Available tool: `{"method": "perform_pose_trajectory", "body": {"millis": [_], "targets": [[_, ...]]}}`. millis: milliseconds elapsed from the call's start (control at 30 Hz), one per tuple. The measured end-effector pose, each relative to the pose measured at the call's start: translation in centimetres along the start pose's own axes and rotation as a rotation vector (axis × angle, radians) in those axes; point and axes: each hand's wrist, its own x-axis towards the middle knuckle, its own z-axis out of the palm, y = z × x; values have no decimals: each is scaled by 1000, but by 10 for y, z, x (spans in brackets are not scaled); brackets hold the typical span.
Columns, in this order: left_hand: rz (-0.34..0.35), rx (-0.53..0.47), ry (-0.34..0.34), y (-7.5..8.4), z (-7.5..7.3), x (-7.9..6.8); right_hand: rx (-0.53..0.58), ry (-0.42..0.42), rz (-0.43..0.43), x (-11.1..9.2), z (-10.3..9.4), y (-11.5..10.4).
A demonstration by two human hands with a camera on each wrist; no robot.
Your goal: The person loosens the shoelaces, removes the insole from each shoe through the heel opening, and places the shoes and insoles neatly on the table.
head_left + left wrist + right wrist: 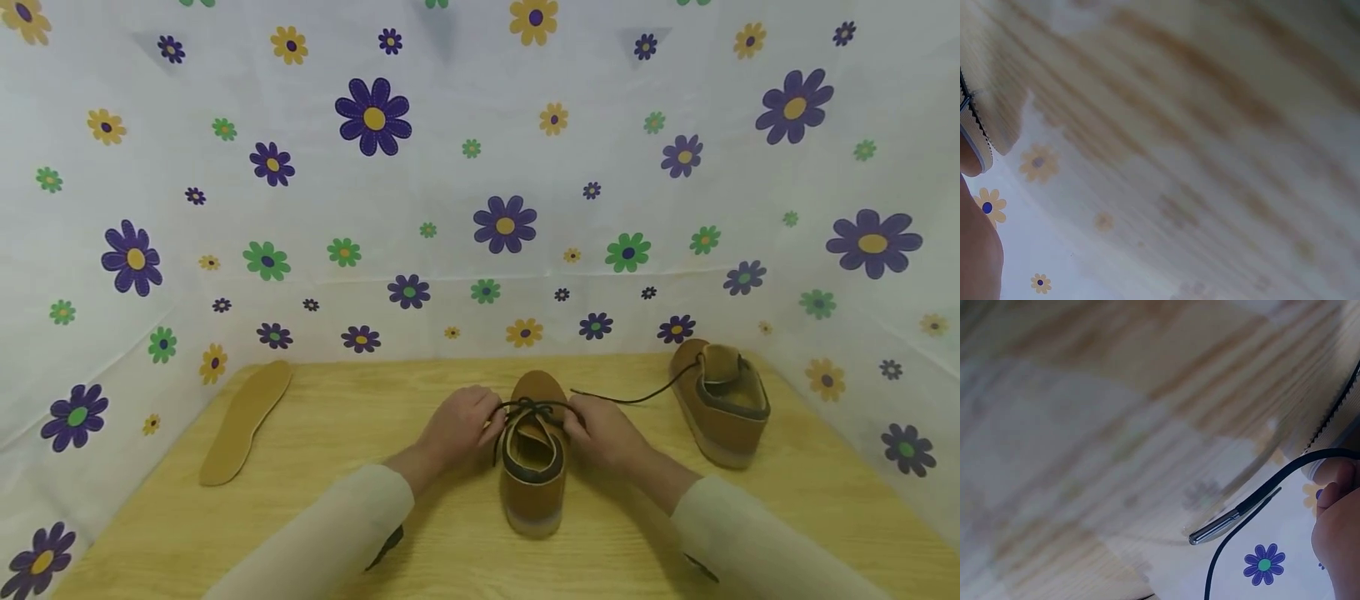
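Note:
A brown shoe [534, 500] stands upright on the table, its heel toward me and its toe away. Its dark shoelace [534, 407] is crossed in a bow over the front. To the left of the shoe, my left hand [457, 425] pinches one side of the lace. My right hand [603, 429] grips the other side, and the lace runs nearly level between them. In the right wrist view, a tipped lace end [1216, 526] hangs free beside my right hand [1344, 540]. Only part of my left hand [979, 256] shows in the left wrist view; its fingertips are hidden.
A second brown shoe [731, 429] is at the back right, with its loose lace [633, 402] trailing toward my right hand. On the left lies a tan insole [247, 425]. A flower-patterned white sheet [442, 183] rises behind and along both sides of the wooden table [345, 408].

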Motion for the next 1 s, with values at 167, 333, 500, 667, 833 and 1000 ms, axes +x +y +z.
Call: {"method": "perform_pose_trajectory", "body": {"millis": [167,333,500,667,833,1000], "targets": [[7,31,0,0,1,1,15,-10,6,0,-1,0],[6,35,0,0,0,1,15,-23,6,0,0,1],[-6,23,8,0,0,0,8,-1,10,-1,2,1],[-5,37,4,-3,-2,-2,25,-8,-13,3,2,-3],[-12,55,-13,-3,-1,-1,9,28,-5,3,2,-4],[15,83,-1,-4,-1,2,-1,36,-11,3,1,-2]]}}
